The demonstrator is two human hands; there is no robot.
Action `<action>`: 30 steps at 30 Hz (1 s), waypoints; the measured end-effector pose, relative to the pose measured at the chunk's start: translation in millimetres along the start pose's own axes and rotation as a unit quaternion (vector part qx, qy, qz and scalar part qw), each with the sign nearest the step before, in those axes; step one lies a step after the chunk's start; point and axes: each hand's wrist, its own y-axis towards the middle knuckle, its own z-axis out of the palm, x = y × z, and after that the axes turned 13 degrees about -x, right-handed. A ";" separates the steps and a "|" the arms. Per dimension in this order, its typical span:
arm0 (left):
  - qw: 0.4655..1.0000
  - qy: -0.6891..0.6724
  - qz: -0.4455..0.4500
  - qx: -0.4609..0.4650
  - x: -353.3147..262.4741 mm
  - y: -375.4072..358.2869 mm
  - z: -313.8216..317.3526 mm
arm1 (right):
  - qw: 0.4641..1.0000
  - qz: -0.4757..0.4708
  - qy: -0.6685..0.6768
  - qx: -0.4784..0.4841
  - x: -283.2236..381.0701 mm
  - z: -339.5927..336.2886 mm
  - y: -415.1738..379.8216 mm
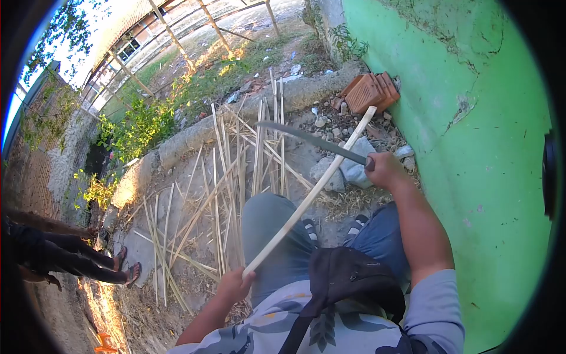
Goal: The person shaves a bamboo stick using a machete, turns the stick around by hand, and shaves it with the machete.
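My left hand (233, 285) is closed round the lower end of a long pale bamboo strip (303, 205), which slants up and to the right across my lap. In my right hand (386, 170) is the dark handle of a machete (318, 141). Its long grey blade points left and crosses the strip near the strip's upper part in this view. Many loose bamboo strips (221, 194) lie scattered on the ground ahead and to the left of my knees.
A green wall (471, 153) rises close on my right. Stacked clay roof tiles (370, 93) and stones (354, 171) lie beside it. A low concrete kerb (194, 137) runs behind the strips. At far left stands another person (71, 253) in dark trousers. A black bag (354, 277) hangs at my front.
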 end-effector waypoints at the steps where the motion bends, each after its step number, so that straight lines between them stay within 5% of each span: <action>1: 1.000 -0.003 0.006 0.002 1.5 0.4 1.0 | 0.999 -0.028 -0.004 0.024 9.1 -1.8 -4.8; 4: 0.999 -0.037 0.023 -0.003 -2.9 2.1 3.3 | 0.990 -0.115 -0.066 0.051 14.0 -8.0 -4.5; 7: 0.998 -0.061 0.015 -0.022 -6.8 -2.0 7.2 | 0.999 0.029 -0.008 0.031 -11.5 12.0 1.1; 10: 0.998 -0.050 0.006 -0.029 -13.7 -2.9 2.9 | 0.997 0.019 -0.064 0.038 -7.1 10.2 1.4; 17: 0.997 -0.051 0.048 -0.035 3.1 9.9 9.9 | 0.989 -0.122 -0.072 0.043 14.2 -9.1 -12.2; 20: 0.998 -0.054 0.035 -0.024 -6.5 4.0 8.2 | 0.996 0.080 0.006 0.039 -14.2 0.5 -3.3; 27: 0.997 -0.050 0.053 -0.027 10.3 7.5 13.2 | 0.998 -0.047 0.036 0.036 5.2 -2.8 -5.4; 30: 0.996 -0.063 0.049 -0.027 8.7 10.0 17.9 | 0.993 -0.105 -0.051 0.025 12.1 -5.0 -4.8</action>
